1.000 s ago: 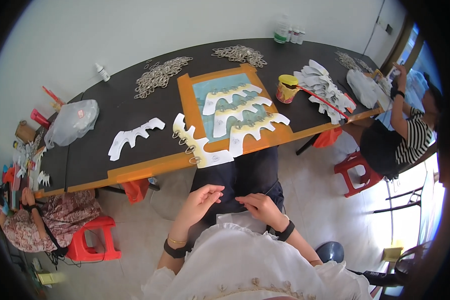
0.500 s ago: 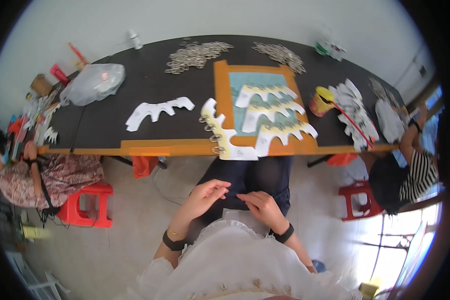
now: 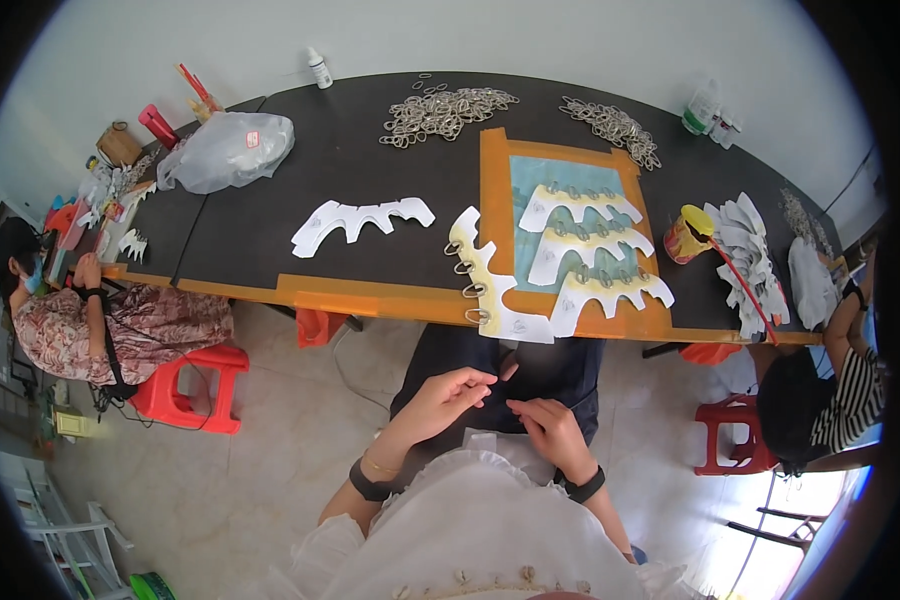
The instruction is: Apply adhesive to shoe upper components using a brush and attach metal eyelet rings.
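My left hand [image 3: 452, 400] is over my lap, just in front of the table edge, fingers curled and thumb drawn in. Facing it, my right hand [image 3: 552, 432] has bent fingers, its tips a short gap from the left's. Anything between either hand's fingertips is too small to make out. Nearest on the table lies an L-shaped white scalloped piece [image 3: 526, 327] with a yellow-smeared edge and several metal rings. Beside it, several similar pieces [image 3: 580, 313] with rings rest in rows on a blue sheet [image 3: 532, 172] framed in orange tape.
Plain white scalloped pieces [image 3: 322, 225] lie left. Loose oval rings form a left heap [image 3: 445, 112] and right heap [image 3: 615, 128]. A yellow pot [image 3: 686, 240] with a red-handled brush [image 3: 745, 285] stands by stacked white pieces [image 3: 745, 235]. People sit at both ends; a plastic bag [image 3: 232, 152] lies far left.
The view has shifted, so the table appears farther right and slightly lower. My hands stay close together over my lap, with their fingers slightly moved. The pieces on the table look unmoved.
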Tool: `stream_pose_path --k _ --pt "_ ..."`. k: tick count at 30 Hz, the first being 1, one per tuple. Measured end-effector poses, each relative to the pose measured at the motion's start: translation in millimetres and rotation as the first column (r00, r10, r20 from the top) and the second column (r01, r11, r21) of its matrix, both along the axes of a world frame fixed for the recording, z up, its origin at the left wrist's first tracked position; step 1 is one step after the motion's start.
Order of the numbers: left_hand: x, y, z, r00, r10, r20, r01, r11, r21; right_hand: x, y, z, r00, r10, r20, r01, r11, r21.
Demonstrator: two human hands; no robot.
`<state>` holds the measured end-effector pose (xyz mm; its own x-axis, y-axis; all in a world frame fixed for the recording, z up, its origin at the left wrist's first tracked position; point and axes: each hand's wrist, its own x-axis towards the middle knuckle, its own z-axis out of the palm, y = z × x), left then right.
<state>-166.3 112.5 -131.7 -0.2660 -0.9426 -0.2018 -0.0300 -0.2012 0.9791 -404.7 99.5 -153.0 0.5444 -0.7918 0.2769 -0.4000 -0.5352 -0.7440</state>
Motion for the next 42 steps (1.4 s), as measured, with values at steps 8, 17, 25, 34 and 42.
stream_pose_path --k 8,17,25,34,42 --pt "9.0 0.6 -10.6 0.999 0.039 0.001 -0.039 0.999 0.007 8.0 -6.3 1.2 0.999 0.035 0.003 -0.035 0.999 -0.021" --pt "3.3 -4.3 -6.6 1.0 -0.005 -0.029 0.006 0.999 0.042 8.4 -5.9 -6.6 0.998 0.052 -0.021 -0.053 0.999 -0.008" --pt "0.0 -7.9 -4.3 0.993 -0.021 -0.113 0.025 0.999 0.035 8.5 5.0 -0.2 0.999 0.001 -0.051 0.001 0.999 0.037" --pt "2.0 -13.1 -6.5 0.966 0.098 -0.24 -0.076 0.992 0.097 5.1 0.4 1.4 0.996 0.026 -0.086 -0.023 0.999 0.035" --pt "13.9 -36.5 -5.1 0.964 0.178 -0.198 -0.139 0.971 0.192 12.7 -27.9 37.8 0.994 -0.077 0.078 0.086 0.989 -0.123"
